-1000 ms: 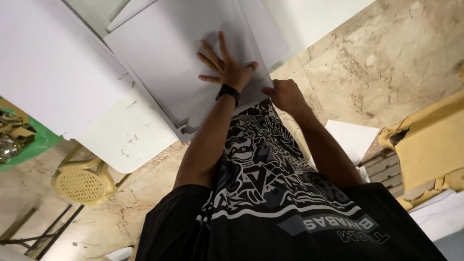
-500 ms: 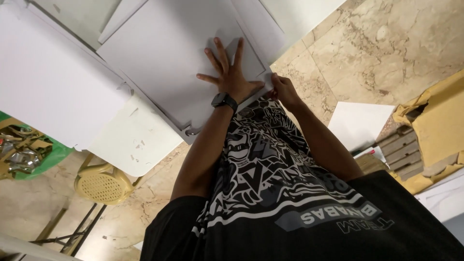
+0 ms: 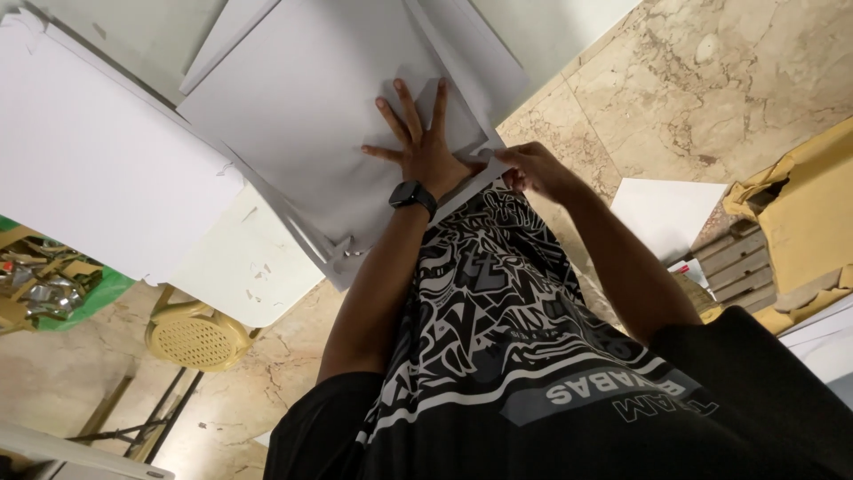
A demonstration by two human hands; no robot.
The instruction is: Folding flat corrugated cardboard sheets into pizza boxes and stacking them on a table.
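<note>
the left hand is lying flat on a big white sheet. its fingers are spreading apart and pressing down on the sheet, not closing on anything. a black watch is sitting on that wrist.

the right hand is at the near corner of the sheet, just beside the left hand. its fingers are coming together and pinching the sheet's edge.

the sheet is lying on top of a pile of more white sheets, and their corners are sticking out under it. the pile is resting on a white table. another big white sheet is lying to the left, touching the pile.

the person is wearing a black and white patterned shirt.

the floor is tan stone. a loose white paper is lying on it to the right, well apart from the hands. brown cardboard is sitting further right. a yellow plastic chair is standing under the table. a green thing with shiny bits is showing at the far left.
</note>
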